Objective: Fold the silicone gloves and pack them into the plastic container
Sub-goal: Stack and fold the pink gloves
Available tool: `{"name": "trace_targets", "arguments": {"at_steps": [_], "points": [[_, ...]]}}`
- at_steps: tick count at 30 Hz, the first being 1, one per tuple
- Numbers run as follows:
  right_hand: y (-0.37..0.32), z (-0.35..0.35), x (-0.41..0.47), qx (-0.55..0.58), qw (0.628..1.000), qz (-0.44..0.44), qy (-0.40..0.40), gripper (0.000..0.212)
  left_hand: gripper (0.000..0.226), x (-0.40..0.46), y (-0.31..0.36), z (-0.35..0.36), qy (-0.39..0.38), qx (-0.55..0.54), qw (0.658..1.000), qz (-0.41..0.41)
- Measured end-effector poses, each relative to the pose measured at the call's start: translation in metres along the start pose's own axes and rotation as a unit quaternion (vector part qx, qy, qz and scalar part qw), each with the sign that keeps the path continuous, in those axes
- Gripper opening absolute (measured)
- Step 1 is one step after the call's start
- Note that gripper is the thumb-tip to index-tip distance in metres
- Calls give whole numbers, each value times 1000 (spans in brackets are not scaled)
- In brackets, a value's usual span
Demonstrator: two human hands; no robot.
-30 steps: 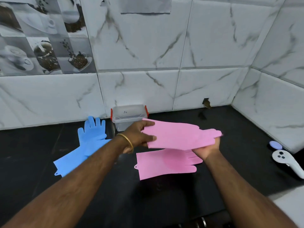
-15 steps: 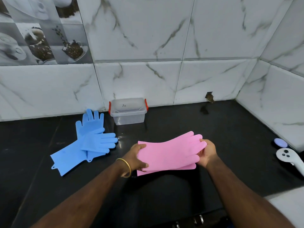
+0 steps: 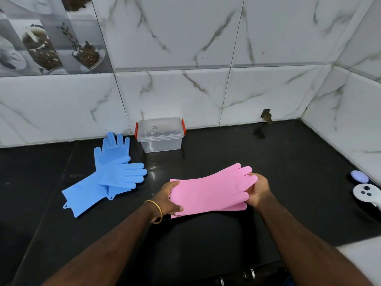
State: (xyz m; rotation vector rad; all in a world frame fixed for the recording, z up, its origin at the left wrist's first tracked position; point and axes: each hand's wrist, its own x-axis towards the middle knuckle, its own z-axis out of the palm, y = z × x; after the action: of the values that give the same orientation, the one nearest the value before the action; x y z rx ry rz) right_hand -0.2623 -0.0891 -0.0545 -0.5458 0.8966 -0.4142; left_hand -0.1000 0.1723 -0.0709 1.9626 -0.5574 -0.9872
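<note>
Two pink silicone gloves (image 3: 208, 193) lie stacked one on the other at the middle of the black counter. My left hand (image 3: 168, 198) grips their cuff end and my right hand (image 3: 257, 190) holds their fingertips. The lower pink glove shows only as an edge under the upper one. Two blue silicone gloves (image 3: 107, 174) lie crossed on the counter to the left, untouched. A clear plastic container (image 3: 160, 134) with red clips and its lid on stands against the back wall.
The black counter (image 3: 268, 162) runs to white marble tile walls at the back and right. A white controller (image 3: 366, 194) and a small lilac object (image 3: 359, 176) sit at the right edge. A small hole (image 3: 266, 115) marks the back wall's base.
The upper pink glove was held above the counter, then lowered onto the other pink glove. Both hands came down with it and now hold the stacked pair by its ends.
</note>
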Motion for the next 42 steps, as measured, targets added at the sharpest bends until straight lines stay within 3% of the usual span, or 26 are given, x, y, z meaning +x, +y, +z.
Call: {"name": "trace_targets", "arguments": {"at_steps": [11,19,22,24,26,28,34,42], "points": [[1,1,2,-52,998,10,-22,17,102,10,-9,-6,22,59,998,-31],[-7,-14,10,-166,977,-93,97,17,86,19,-21,-16,105,167,980,6],[-7,-22,13,-239,946,-161,149,30,79,22,-22,-18,135,169,976,7],[-6,-25,10,-330,900,-207,193,37,72,25,-21,-18,153,190,970,4],[-2,-29,6,-417,850,-231,223,39,53,29,-16,-19,163,221,962,5],[3,-31,2,-459,831,-218,226,32,40,33,-12,-19,174,230,958,-2],[9,-34,2,-446,855,-179,194,6,33,45,1,-15,196,138,970,-44],[-3,-32,18,-419,881,-106,194,28,29,54,-2,-12,195,55,978,-43]]}}
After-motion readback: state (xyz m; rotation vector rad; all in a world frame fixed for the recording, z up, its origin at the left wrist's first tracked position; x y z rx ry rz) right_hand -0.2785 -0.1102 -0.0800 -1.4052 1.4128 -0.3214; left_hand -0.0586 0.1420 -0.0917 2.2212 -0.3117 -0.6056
